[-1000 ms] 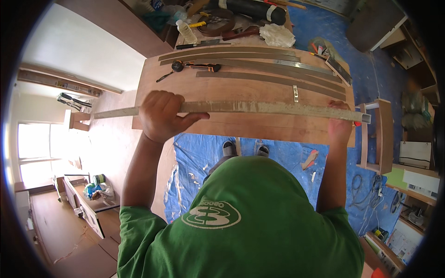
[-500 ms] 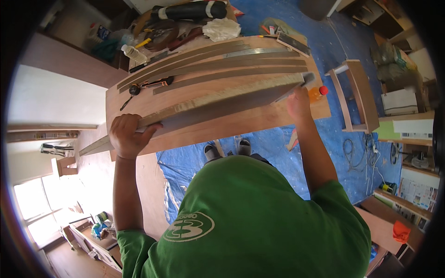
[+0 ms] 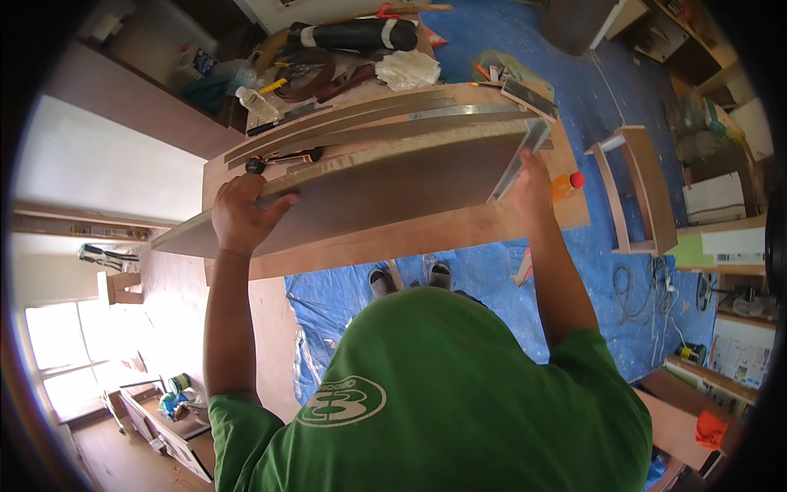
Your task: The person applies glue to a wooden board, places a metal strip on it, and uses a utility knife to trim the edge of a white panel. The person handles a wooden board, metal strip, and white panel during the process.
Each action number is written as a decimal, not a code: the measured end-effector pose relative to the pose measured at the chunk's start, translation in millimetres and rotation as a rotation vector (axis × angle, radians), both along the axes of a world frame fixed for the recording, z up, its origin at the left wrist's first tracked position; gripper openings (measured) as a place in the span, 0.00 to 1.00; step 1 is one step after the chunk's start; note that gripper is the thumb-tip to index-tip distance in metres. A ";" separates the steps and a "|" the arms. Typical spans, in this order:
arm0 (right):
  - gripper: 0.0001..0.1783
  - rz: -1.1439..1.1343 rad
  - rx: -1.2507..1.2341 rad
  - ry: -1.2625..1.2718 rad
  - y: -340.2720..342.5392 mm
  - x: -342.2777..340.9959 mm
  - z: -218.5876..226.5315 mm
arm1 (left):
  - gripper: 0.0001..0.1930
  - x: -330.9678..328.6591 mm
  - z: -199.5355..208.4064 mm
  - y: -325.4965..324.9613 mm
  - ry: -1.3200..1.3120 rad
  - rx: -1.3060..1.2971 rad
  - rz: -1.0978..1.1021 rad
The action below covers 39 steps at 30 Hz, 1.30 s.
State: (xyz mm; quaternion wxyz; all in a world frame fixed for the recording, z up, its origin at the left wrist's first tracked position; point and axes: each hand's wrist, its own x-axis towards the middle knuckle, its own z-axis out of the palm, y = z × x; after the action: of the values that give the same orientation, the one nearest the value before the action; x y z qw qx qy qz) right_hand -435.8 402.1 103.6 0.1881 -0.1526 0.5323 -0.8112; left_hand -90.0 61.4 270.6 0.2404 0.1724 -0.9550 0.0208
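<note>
Because the bottle (image 3: 566, 188) is just beside the right hand (image 3: 533, 184), a sideways slip could topple it. Each grip is closed on the board (image 3: 385, 176), the left hand (image 3: 243, 215) at its upper edge; tilted over the worktop (image 3: 467, 224), its long axis runs left-right, right end angling away.

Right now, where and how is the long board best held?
Probably at two places: the left hand over the upper long edge, from above, and the right hand on the right end, from the right side. The board is long and looks tilted; one hold may let it swing.
</note>
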 end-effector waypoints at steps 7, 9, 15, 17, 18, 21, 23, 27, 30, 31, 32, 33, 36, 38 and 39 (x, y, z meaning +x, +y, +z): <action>0.27 -0.239 0.461 1.122 9.4 25.2 129.9 | 0.24 11.0 8.2 29.6 -0.055 -0.009 -0.047; 0.29 -0.141 0.711 1.246 7.2 38.5 144.4 | 0.26 10.6 5.0 38.7 -0.060 -0.035 -0.103; 0.40 -0.020 0.771 1.155 13.2 41.5 145.6 | 0.33 -28.4 -7.8 108.3 -0.113 -0.005 -0.178; 0.46 -0.070 0.740 1.103 11.5 46.7 144.1 | 0.35 -51.5 -2.0 135.8 -0.133 0.038 -0.209; 0.49 -0.117 0.704 1.083 9.9 49.1 144.4 | 0.36 -62.8 -0.9 147.5 -0.143 0.059 -0.224; 0.58 -0.231 0.602 1.026 9.7 47.4 139.4 | 0.39 -95.5 -6.1 172.4 -0.117 0.083 -0.289; 0.61 -0.223 0.510 0.858 10.3 42.2 126.5 | 0.39 -117.4 -7.7 183.6 -0.093 0.085 -0.319; 0.59 -0.133 0.329 0.538 7.6 38.2 99.8 | 0.41 -149.4 -12.3 199.3 -0.057 0.088 -0.385; 0.56 -0.101 0.393 0.510 8.2 39.0 99.8 | 0.41 -166.1 -14.2 208.5 -0.055 0.096 -0.410; 0.54 -0.088 0.440 0.503 9.8 39.2 100.5 | 0.41 -170.8 -13.9 211.3 -0.051 0.092 -0.415; 0.52 -0.092 0.427 0.502 10.1 38.1 96.9 | 0.40 -175.2 -13.6 214.0 -0.047 0.088 -0.421; 0.50 -0.095 0.414 0.502 9.8 36.3 90.3 | 0.40 -179.6 -13.1 216.5 -0.043 0.084 -0.426; 0.45 -0.101 0.445 0.540 10.4 34.0 87.8 | 0.39 -191.0 -11.3 222.5 -0.049 0.090 -0.445; 0.43 -0.102 0.471 0.574 11.1 34.0 90.2 | 0.39 -194.5 -11.9 222.4 -0.075 0.011 -0.438; 0.42 -0.099 0.473 0.590 11.1 34.6 91.8 | 0.38 -195.1 -11.9 221.9 -0.088 -0.028 -0.433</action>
State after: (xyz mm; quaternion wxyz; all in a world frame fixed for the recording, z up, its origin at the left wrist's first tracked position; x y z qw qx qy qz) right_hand -401.2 413.2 195.4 0.0173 -0.3060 0.7429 -0.5951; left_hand -285.1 283.3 258.7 0.2000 -0.0410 -0.9789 -0.0103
